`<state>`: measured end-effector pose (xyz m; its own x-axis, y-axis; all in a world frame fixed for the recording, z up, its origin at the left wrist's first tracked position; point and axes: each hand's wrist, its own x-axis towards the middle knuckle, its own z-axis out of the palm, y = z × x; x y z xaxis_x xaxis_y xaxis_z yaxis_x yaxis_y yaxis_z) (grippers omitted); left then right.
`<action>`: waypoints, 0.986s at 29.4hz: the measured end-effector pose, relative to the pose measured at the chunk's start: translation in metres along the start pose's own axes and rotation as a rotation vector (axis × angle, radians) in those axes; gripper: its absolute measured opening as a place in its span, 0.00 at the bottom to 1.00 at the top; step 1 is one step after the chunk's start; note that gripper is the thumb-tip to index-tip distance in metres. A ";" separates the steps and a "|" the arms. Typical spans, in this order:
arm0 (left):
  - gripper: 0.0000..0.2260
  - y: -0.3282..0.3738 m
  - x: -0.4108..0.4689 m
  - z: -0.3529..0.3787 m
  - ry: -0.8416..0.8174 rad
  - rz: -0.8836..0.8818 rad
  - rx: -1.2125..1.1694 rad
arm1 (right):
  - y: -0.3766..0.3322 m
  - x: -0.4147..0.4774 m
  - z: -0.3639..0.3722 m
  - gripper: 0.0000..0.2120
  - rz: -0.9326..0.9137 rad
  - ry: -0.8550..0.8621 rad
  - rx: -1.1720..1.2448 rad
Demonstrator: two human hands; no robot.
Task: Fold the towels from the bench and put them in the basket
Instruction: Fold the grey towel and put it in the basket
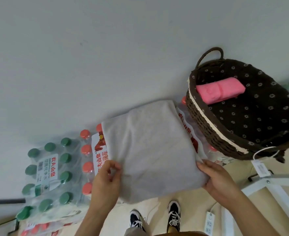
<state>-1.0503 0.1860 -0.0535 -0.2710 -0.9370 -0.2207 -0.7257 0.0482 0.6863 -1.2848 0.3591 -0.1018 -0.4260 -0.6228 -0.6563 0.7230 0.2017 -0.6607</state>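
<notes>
Two hands work on a grey towel [150, 150], which lies flat on red-capped packs of bottled water [86, 167] that serve as the surface. The left hand [106, 176] pinches its near-left edge and the right hand [215, 179] grips its near-right corner, both forearms reaching forward. For a neat fold, lift both sides together and match the edges. The basket [205, 121], just to the right, holds one folded pink towel [220, 91].
</notes>
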 end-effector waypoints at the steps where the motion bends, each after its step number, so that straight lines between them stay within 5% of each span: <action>1: 0.12 -0.009 -0.006 -0.006 -0.039 0.009 0.034 | -0.001 -0.003 -0.004 0.12 0.017 -0.026 -0.060; 6: 0.10 -0.027 -0.020 -0.028 -0.250 0.021 0.246 | -0.003 -0.004 -0.010 0.08 -0.069 0.075 -0.712; 10: 0.08 -0.010 0.008 -0.024 0.041 0.191 0.383 | -0.024 -0.002 0.023 0.15 -0.380 0.203 -1.090; 13: 0.14 -0.006 0.057 -0.021 0.198 0.236 0.382 | -0.046 0.010 0.062 0.19 -0.607 0.238 -1.165; 16: 0.18 -0.007 0.097 -0.018 0.167 0.194 0.485 | -0.066 0.039 0.090 0.22 -0.635 0.236 -1.286; 24: 0.05 -0.009 0.113 -0.028 0.135 0.066 0.280 | -0.094 0.089 0.120 0.22 -0.778 0.253 -1.563; 29: 0.07 -0.001 0.113 -0.038 0.056 0.011 0.192 | -0.101 0.102 0.139 0.23 -0.717 -0.064 -1.803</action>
<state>-1.0562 0.0668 -0.0533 -0.2474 -0.9536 -0.1714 -0.8317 0.1183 0.5424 -1.3260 0.1698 -0.0511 -0.2939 -0.9437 -0.1519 -0.8872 0.3284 -0.3240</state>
